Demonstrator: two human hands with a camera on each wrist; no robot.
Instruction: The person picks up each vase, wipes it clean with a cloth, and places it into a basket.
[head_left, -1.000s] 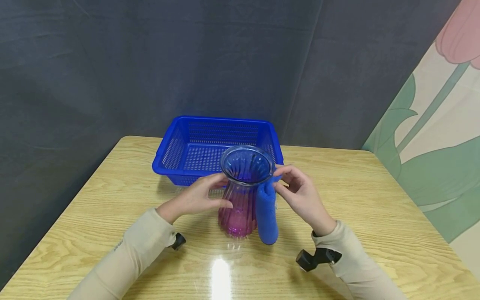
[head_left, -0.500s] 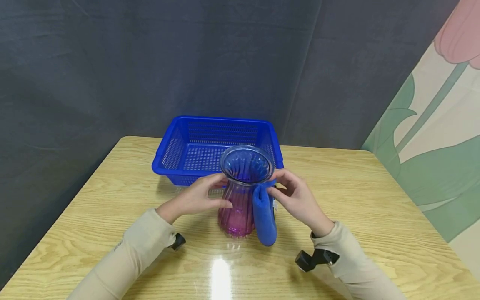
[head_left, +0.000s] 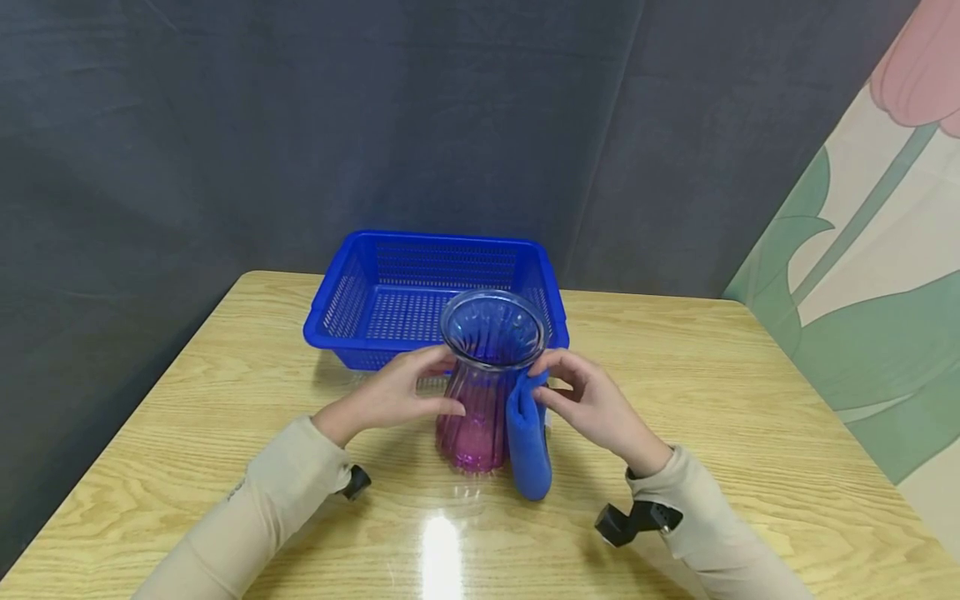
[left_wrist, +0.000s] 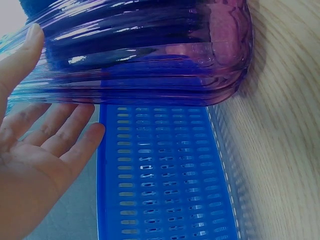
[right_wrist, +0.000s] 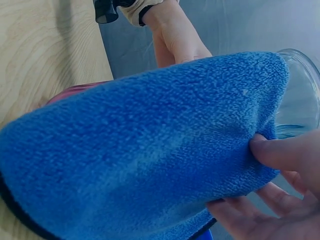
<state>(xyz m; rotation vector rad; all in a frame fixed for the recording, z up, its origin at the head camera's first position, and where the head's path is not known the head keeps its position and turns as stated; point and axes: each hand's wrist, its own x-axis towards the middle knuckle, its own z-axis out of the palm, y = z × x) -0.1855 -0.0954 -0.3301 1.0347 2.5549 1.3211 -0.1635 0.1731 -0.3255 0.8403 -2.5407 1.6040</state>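
A fluted glass vase [head_left: 474,429], blue at its flared rim and pink at the base, stands upright on the table. My left hand [head_left: 393,390] holds its left side below the rim, thumb on the near side and fingers on the far side. In the left wrist view the fingers [left_wrist: 75,145] lie along the ribbed glass. Thumb and fingers of my right hand [head_left: 592,408] pinch the upper end of a folded blue cloth [head_left: 529,450] against the vase's right side. That fuzzy, dark-edged cloth [right_wrist: 135,140] covers much of the vase in the right wrist view.
Just behind the vase sits a blue slotted plastic basket [head_left: 427,343], partly hidden by it. The wooden table [head_left: 675,358] ends at a dark grey curtain [head_left: 465,125]. A flower-patterned cloth [head_left: 885,333] hangs at the right.
My right hand has slid slightly down and to the left, bringing the cloth lower along the vase's right side. The left hand and the vase have stayed put.
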